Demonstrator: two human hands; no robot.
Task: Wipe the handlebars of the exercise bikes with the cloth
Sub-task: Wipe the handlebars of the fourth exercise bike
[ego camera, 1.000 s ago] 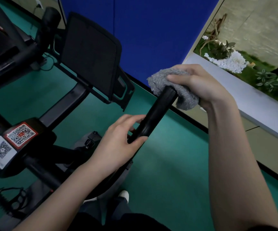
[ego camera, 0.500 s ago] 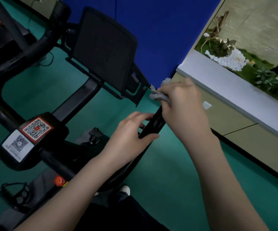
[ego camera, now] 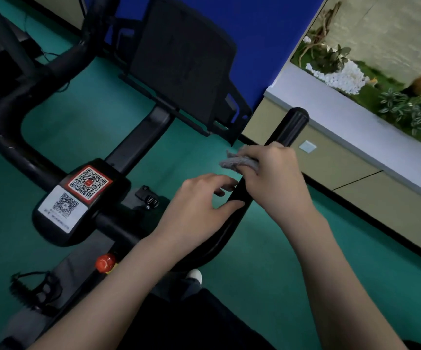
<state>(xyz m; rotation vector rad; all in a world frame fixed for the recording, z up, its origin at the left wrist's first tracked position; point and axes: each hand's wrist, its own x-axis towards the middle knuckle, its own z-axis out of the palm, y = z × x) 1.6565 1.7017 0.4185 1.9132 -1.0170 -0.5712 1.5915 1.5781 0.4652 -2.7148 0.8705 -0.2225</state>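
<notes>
Both hands are shown on the right handlebar [ego camera: 289, 127] of the exercise bike: the right hand [ego camera: 277, 178] is wrapped about the bar with the grey cloth [ego camera: 238, 162] gripped beneath it, midway along the grip, while the left hand [ego camera: 202, 210] is clasped loosely on the bar just below. A wiping stroke along the grip is judged to be in hand; the bare tip above the cloth and the left handlebar [ego camera: 10, 117] remain to be covered. No containers are seen.
</notes>
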